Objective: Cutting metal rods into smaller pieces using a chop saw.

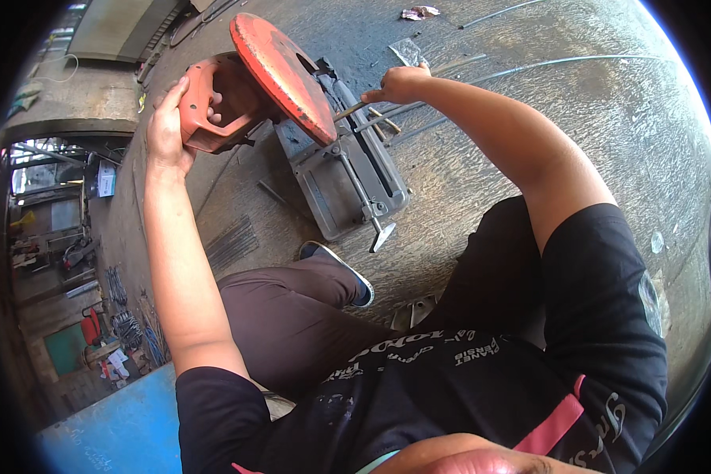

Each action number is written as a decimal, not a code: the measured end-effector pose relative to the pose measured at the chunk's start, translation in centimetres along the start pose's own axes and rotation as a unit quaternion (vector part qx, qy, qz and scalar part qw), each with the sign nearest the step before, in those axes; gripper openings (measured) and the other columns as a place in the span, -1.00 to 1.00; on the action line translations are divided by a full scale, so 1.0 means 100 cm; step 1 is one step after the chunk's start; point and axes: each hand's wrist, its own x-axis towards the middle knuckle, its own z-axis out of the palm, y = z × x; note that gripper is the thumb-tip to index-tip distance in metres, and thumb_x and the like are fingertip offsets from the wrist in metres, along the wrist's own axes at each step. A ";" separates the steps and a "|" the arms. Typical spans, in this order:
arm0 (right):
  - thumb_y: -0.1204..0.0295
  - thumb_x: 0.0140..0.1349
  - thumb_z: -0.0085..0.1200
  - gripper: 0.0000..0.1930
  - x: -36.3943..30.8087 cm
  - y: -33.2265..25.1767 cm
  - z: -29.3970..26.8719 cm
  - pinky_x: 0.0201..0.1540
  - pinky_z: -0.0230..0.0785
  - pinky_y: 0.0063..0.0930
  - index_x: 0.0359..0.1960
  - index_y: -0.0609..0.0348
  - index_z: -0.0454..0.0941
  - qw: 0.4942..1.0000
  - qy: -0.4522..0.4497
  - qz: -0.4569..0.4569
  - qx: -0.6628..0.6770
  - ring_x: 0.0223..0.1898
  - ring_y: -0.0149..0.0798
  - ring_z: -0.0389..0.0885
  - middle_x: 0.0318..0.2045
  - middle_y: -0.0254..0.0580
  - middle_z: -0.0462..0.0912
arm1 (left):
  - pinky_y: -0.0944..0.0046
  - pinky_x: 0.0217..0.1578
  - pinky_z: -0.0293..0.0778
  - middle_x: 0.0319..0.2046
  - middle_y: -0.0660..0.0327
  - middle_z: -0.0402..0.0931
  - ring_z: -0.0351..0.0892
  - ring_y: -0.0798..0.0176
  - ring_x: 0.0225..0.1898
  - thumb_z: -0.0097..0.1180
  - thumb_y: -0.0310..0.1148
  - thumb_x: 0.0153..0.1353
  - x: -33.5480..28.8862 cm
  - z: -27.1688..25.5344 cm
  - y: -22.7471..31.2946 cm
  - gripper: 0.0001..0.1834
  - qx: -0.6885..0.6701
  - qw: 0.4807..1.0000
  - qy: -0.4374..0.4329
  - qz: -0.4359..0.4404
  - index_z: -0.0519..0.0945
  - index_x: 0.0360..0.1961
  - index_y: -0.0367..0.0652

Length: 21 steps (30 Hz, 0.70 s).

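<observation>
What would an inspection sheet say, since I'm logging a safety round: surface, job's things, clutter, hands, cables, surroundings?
Surface: ground scuffed and textured, darker patch beyond the saw.
Job's things: cut-off saw with orange guard above a grey base; thin rod reaching toward the base.
Clutter: bundle of thin bars left of the base; crumpled scrap at the far edge; more rods lie to the right.
Hands: left hand around the orange handle; right hand gripping the thin rod; no gloves on either.
Cables: nothing seen running to the saw.
Surroundings: blue panel at lower left; crowded storage area behind it.
</observation>
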 end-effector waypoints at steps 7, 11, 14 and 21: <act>-0.40 0.06 -0.26 -0.17 0.001 0.001 0.001 0.27 -0.12 0.07 -0.07 0.15 0.57 1.000 -0.003 0.002 0.002 0.11 -0.13 0.43 -0.03 -0.11 0.55 | 0.32 -0.42 0.51 -0.40 0.07 0.53 0.50 0.32 -0.50 -0.07 -0.14 0.27 -0.001 0.002 0.001 -0.56 -0.010 1.000 0.003 0.005 0.41 -0.01 -0.31; -0.39 0.06 -0.26 -0.18 0.001 0.000 0.002 0.26 -0.10 0.08 -0.07 0.14 0.57 1.000 0.004 -0.004 0.001 0.12 -0.13 0.42 -0.03 -0.12 0.55 | 0.28 -0.35 0.50 -0.36 0.09 0.50 0.49 0.30 -0.41 -0.12 -0.12 0.30 -0.002 0.002 0.002 -0.54 0.004 1.000 0.005 -0.022 0.39 0.00 -0.33; -0.39 0.06 -0.26 -0.18 0.000 0.000 0.002 0.25 -0.10 0.09 -0.07 0.13 0.57 1.000 0.003 -0.004 -0.003 0.12 -0.13 0.42 -0.02 -0.13 0.55 | 0.28 -0.35 0.50 -0.36 0.08 0.51 0.49 0.31 -0.42 -0.12 -0.12 0.29 0.000 0.001 0.002 -0.53 -0.001 1.000 0.005 -0.018 0.38 0.00 -0.33; -0.40 0.06 -0.26 -0.17 0.001 0.001 0.001 0.25 -0.10 0.08 -0.08 0.14 0.58 1.000 0.000 -0.006 -0.004 0.11 -0.13 0.42 -0.03 -0.13 0.55 | 0.31 -0.40 0.51 -0.39 0.08 0.51 0.48 0.34 -0.50 -0.11 -0.14 0.29 0.001 0.000 0.000 -0.55 0.000 1.000 -0.015 0.008 0.39 0.00 -0.32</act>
